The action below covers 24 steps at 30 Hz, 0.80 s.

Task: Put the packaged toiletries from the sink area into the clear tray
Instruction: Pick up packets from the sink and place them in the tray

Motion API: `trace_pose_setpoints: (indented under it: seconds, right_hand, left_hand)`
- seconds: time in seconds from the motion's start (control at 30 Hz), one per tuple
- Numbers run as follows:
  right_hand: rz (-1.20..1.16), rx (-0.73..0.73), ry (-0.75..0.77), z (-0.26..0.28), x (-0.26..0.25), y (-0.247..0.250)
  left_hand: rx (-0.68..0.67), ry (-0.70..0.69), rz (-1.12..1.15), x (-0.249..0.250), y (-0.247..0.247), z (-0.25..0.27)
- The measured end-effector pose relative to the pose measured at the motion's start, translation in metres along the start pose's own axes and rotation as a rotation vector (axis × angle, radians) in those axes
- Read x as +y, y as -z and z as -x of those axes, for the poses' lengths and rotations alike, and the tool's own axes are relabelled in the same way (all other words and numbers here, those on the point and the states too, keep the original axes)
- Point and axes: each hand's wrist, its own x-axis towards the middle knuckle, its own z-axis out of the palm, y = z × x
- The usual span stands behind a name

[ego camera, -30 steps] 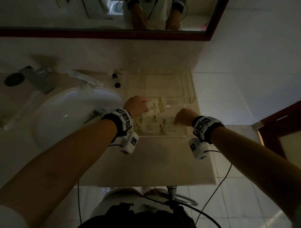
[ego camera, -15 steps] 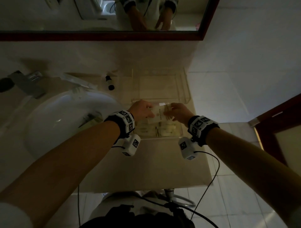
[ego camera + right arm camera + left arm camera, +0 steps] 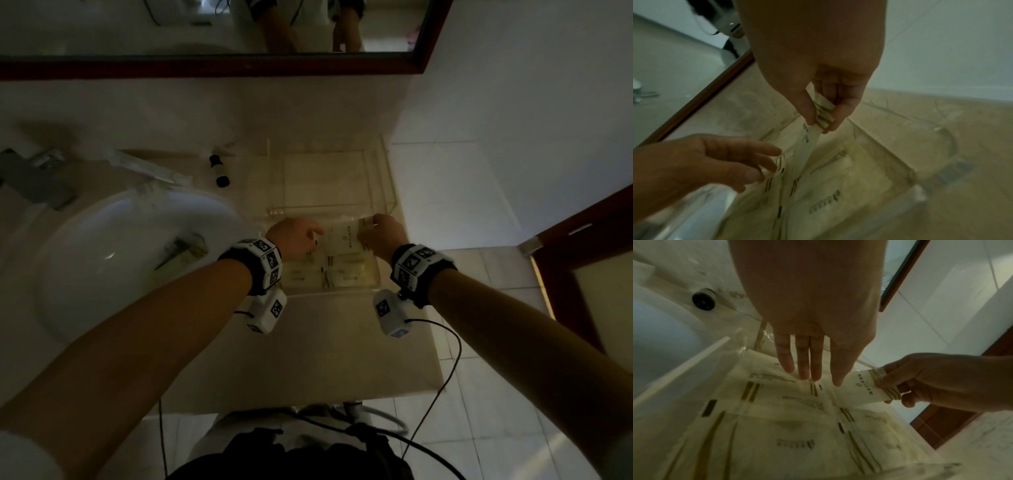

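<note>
The clear tray (image 3: 390, 178) stands on the counter to the right of the sink. Several cream packets with gold stripes (image 3: 342, 274) (image 3: 777, 426) lie flat in its near part. My right hand (image 3: 383, 233) (image 3: 820, 125) pinches one more cream packet (image 3: 346, 236) (image 3: 865, 386) (image 3: 812, 141) by its striped end, between thumb and fingers, just above the ones in the tray. My left hand (image 3: 294, 236) (image 3: 812, 366) hovers beside it with straight fingers, fingertips at the packets, holding nothing. Another packet (image 3: 181, 250) lies in the sink basin.
A long clear-wrapped item (image 3: 144, 168) and a small black-capped bottle (image 3: 219, 171) lie on the counter behind the sink. The faucet (image 3: 34, 178) is at the far left. A red-framed mirror (image 3: 205, 66) runs above, and a door frame (image 3: 582, 246) stands at the right.
My left hand carried the packet over the tray, my right hand took hold of its far end, and the left hand has let go and straightened its fingers.
</note>
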Motion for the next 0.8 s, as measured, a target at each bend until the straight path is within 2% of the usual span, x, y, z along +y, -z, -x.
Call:
trace_pose_setpoints:
  seconds: [0.13, 0.37, 0.57, 0.8]
  right_hand:
    - [0.210, 0.034, 0.092, 0.011, -0.002, 0.000]
    - [0.514, 0.089, 0.195, 0.010, -0.004, 0.000]
    - [0.593, -0.048, 0.243, 0.001, -0.005, -0.012]
    - [0.617, -0.065, 0.207, -0.006, -0.009, -0.026]
  left_hand:
    - [-0.054, -0.049, -0.136, 0.000, -0.004, -0.003]
    - [-0.024, -0.032, -0.298, -0.005, -0.006, -0.006]
    - [-0.036, -0.074, -0.380, -0.013, -0.008, -0.002]
    - [-0.025, -0.085, -0.367, -0.019, -0.010, 0.001]
